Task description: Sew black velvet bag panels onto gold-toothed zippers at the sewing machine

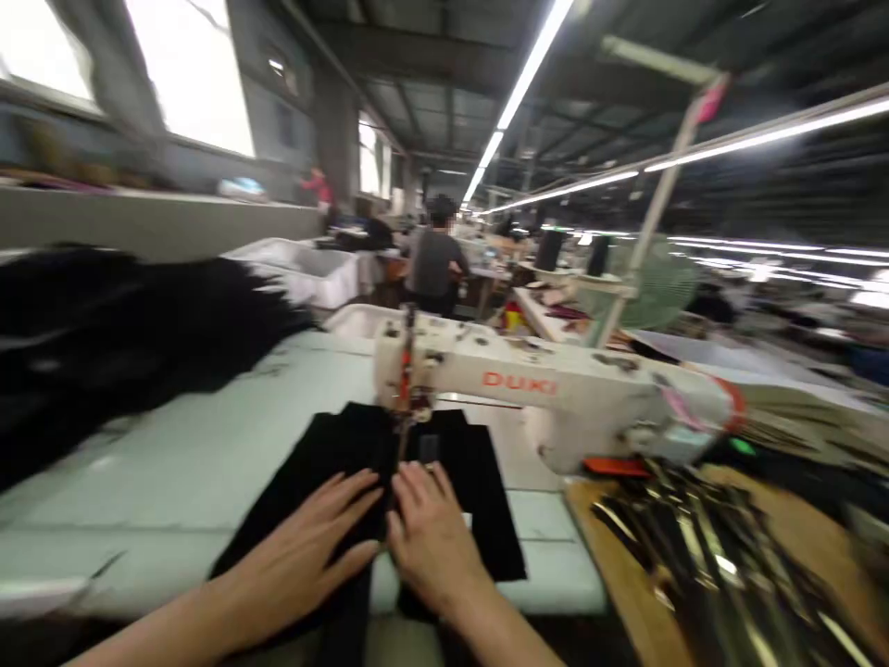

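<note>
Black fabric (486,491) lies under the needle area of a white sewing machine (472,361) marked in orange letters. My left hand (316,533) rests flat on the left part of the fabric, fingers apart and pointing toward the needle. On the right part, close beside a centre seam, my right hand (431,533) presses down with its fingers extended and a ring on one finger. Both hands are just in front of the presser foot, which is too blurred to make out in detail.
A heap of black fabric (139,324) covers the table's left side. Dark strips with shiny metallic parts (715,547) lie on a brown board (604,528) at the right. White bins (298,264) stand behind the table. A seated person (434,264) is farther back.
</note>
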A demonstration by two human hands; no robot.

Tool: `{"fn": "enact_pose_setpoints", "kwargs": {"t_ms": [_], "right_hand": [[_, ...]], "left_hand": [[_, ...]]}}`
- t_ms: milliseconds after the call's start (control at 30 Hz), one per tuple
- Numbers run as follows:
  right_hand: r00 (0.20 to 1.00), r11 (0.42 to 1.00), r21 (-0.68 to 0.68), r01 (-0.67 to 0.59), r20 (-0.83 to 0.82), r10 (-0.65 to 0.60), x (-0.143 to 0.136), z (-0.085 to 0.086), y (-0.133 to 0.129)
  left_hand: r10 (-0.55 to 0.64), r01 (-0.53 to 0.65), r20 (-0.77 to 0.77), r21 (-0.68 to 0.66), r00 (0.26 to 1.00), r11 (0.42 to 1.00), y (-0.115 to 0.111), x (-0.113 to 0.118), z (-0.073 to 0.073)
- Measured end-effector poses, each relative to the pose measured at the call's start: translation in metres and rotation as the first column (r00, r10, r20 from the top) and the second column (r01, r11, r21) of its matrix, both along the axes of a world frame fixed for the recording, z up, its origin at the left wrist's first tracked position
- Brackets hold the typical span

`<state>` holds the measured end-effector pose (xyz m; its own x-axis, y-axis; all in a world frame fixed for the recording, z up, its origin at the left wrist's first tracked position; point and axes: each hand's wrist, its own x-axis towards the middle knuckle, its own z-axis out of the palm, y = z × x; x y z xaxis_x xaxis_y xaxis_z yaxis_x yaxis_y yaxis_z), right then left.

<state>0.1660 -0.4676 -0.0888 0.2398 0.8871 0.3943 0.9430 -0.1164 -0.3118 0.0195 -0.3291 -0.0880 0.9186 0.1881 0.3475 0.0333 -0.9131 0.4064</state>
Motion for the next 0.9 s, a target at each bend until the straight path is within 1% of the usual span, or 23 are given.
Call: {"fn": "enact_pose_setpoints", "kwargs": {"t_ms": [33, 67, 100, 133, 200, 267, 333, 400, 500, 567, 633, 700, 733, 800, 867, 900], "right_hand": [[0.998, 0.998, 0.011, -0.057, -0.026, 0.058, -0.003, -0.007, 0.009], [0.995, 0.995, 0.022, -0.092, -0.047, 0.093, -0.003, -0.014, 0.013], [0.991, 0.993, 0.026, -0.114, -0.065, 0.115, 0.000, -0.021, 0.013], [0.991, 0.994, 0.038, -0.107, -0.079, 0.110, 0.004, -0.026, 0.010], [0.990, 0.996, 0.050, -0.078, -0.111, 0.083, 0.009, -0.033, -0.001], [0.992, 0.997, 0.049, -0.055, -0.114, 0.061, 0.006, -0.034, -0.013], [0.995, 0.998, 0.034, -0.058, -0.074, 0.060, -0.001, -0.031, -0.019], [0.998, 0.998, 0.016, -0.068, -0.010, 0.068, -0.008, -0.027, -0.021], [0.993, 0.997, 0.011, -0.082, 0.088, 0.081, -0.010, -0.023, -0.021], [0.983, 0.994, 0.042, -0.098, 0.163, 0.090, -0.012, -0.023, -0.023], [0.965, 0.985, 0.111, -0.133, 0.241, 0.103, -0.021, -0.029, -0.024], [0.961, 0.971, 0.196, -0.136, 0.264, 0.081, -0.042, -0.040, -0.023], [0.973, 0.967, 0.240, -0.088, 0.227, 0.032, -0.055, -0.046, -0.019], [0.993, 0.959, 0.279, 0.044, 0.093, -0.073, -0.083, -0.058, -0.008], [0.988, 0.947, 0.284, 0.148, -0.092, -0.127, -0.103, -0.064, 0.006], [0.969, 0.939, 0.285, 0.194, -0.208, -0.137, -0.109, -0.065, 0.013]], "left_hand": [[0.051, -0.048, -0.110, 0.027, 0.993, 0.998, 0.000, -0.019, 0.002], [0.071, -0.065, -0.207, 0.039, 0.976, 0.997, -0.004, -0.031, 0.004], [0.066, -0.057, -0.278, 0.039, 0.958, 0.998, -0.009, -0.038, 0.005], [0.069, -0.062, -0.289, 0.032, 0.955, 0.998, -0.016, -0.040, 0.005], [0.080, -0.076, -0.231, 0.026, 0.970, 0.997, -0.026, -0.039, 0.002], [0.087, -0.085, -0.153, 0.022, 0.984, 0.996, -0.030, -0.036, -0.003], [0.092, -0.093, -0.094, 0.000, 0.991, 0.996, -0.028, -0.035, -0.007], [0.110, -0.113, -0.065, -0.053, 0.992, 0.992, -0.021, -0.036, -0.008], [0.142, -0.159, -0.108, -0.170, 0.984, 0.973, -0.008, -0.038, -0.001], [0.136, -0.168, -0.138, -0.256, 0.981, 0.952, 0.000, -0.039, 0.006], [0.124, -0.159, -0.126, -0.328, 0.984, 0.931, 0.006, -0.039, 0.012], [0.106, -0.137, -0.102, -0.371, 0.989, 0.919, 0.009, -0.040, 0.016], [0.098, -0.128, -0.097, -0.376, 0.990, 0.918, 0.009, -0.040, 0.016], [0.106, -0.136, -0.103, -0.358, 0.989, 0.924, 0.008, -0.040, 0.016], [0.129, -0.161, -0.118, -0.320, 0.985, 0.934, 0.005, -0.040, 0.016], [0.138, -0.170, -0.122, -0.306, 0.983, 0.937, 0.004, -0.040, 0.017]]}}
